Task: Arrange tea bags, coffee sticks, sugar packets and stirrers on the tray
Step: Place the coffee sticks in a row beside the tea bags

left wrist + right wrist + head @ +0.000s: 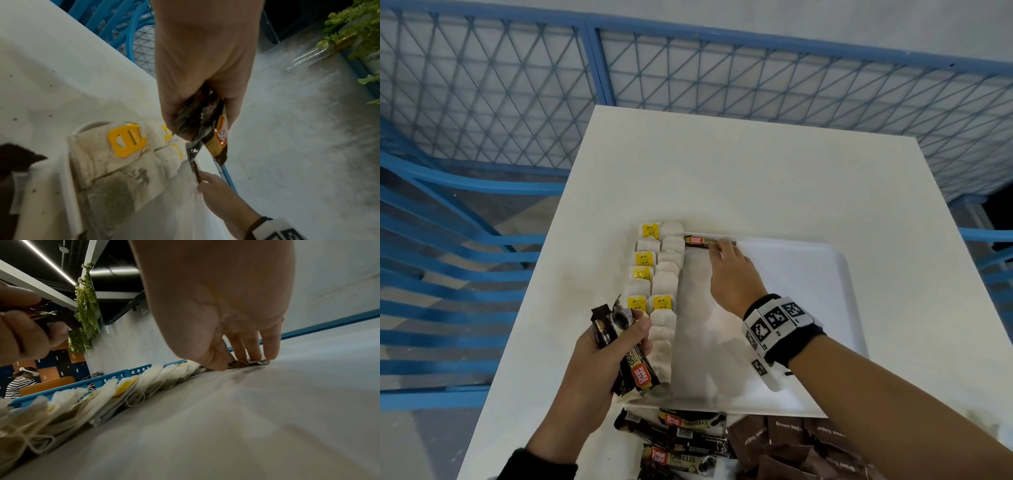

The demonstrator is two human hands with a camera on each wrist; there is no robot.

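Note:
A white tray (808,308) lies on the white table (722,171). Two columns of tea bags (664,284) with yellow tags fill its left part, and the tea bags (123,391) overlap in a row. One coffee stick (702,240) lies along the tray's far edge. My right hand (717,251) pinches this coffee stick (244,363), thumb on the near side and fingertips on top. My left hand (619,334) hovers over the tray's near left corner and grips a bundle of coffee sticks (635,366), the same bundle (207,129) seen from the wrist.
Loose coffee sticks (681,435) and brown sugar packets (801,442) lie at the table's near edge, just in front of the tray. A blue mesh fence (688,68) runs behind and to the left of the table. A person in a striped shirt (18,384) sits far off.

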